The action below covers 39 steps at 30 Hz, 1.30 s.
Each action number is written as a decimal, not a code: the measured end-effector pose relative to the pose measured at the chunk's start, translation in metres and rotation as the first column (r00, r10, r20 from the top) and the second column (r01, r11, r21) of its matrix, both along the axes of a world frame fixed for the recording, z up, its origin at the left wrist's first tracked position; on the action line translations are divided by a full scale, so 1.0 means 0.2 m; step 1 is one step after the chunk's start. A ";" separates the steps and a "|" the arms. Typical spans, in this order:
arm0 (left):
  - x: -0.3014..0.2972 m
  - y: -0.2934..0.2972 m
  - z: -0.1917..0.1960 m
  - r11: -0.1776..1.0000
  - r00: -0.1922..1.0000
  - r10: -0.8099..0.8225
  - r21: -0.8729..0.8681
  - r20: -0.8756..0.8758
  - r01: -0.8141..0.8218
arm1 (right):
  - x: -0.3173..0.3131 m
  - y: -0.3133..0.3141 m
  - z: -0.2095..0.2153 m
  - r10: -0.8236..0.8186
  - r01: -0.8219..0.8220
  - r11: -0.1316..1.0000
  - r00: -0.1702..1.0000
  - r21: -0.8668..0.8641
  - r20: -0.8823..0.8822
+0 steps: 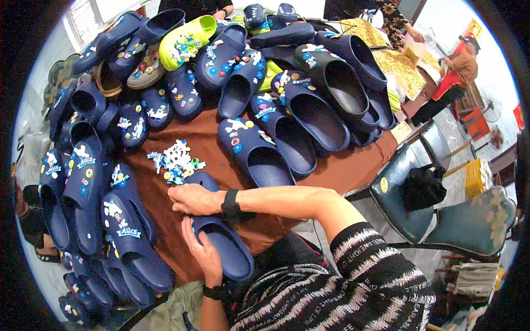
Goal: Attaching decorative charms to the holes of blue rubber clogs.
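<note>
Brown cloth covers the desk [153, 205], and on its near side one navy clog [231, 251] lies between the person's hands, toe pointing away, heel toward the person's striped shirt [331, 287] at the near edge. The left grip [205, 255] grasps the clog along its left side, close to the opening. The right grip [193, 199] reaches across the front of the clog, fingers curled; whether they pinch anything cannot be told. Just beyond the toe sits a loose pile of charms [179, 161], mostly white and blue. Decorated clogs [124, 231] line the left edge, leaving a narrow strip of bare cloth beside the left hand. More clogs [265, 157] crowd the far side, the closest well clear of the right wrist. Wider open cloth runs rightward past the right forearm to the desk's right edge, with a dark chair [398, 190] standing beyond.
</note>
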<state>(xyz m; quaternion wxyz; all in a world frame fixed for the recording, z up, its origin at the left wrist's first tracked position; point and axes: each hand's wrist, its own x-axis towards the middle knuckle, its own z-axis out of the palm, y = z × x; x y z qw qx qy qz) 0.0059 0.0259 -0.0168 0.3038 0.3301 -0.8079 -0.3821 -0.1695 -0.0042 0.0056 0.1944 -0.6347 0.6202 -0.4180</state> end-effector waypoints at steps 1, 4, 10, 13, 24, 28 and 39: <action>0.02 0.00 0.01 1.000 1.000 0.021 -0.002 0.007 -0.021 | 0.01 -0.01 0.01 0.006 -0.006 1.000 0.999 -0.010 0.038; 0.02 0.00 0.02 0.998 1.000 0.001 -0.070 -0.021 -0.003 | -0.03 -0.09 0.04 -0.009 0.007 1.000 0.996 -0.023 -0.094; -0.03 -0.01 0.01 1.000 0.999 0.005 -0.030 -0.045 -0.006 | -0.28 -0.23 0.12 -0.108 0.097 0.991 0.986 -0.091 -0.130; -0.02 0.00 -0.01 0.999 0.998 0.044 -0.025 -0.043 -0.045 | -0.40 -0.23 0.07 -0.176 0.160 0.982 0.969 -0.103 -0.174; -0.01 0.00 -0.01 0.998 0.999 0.046 -0.046 -0.029 -0.047 | -0.15 0.05 0.11 0.138 -0.073 0.985 0.878 0.156 -0.459; 0.00 0.02 -0.03 0.992 0.990 0.096 0.094 -0.106 -0.086 | -0.09 0.05 0.15 0.348 -0.300 0.938 0.804 0.175 -0.482; 0.00 0.02 -0.02 0.996 0.995 0.085 0.042 -0.052 -0.083 | -0.14 -0.01 0.22 0.564 -0.435 0.803 0.775 0.407 -0.285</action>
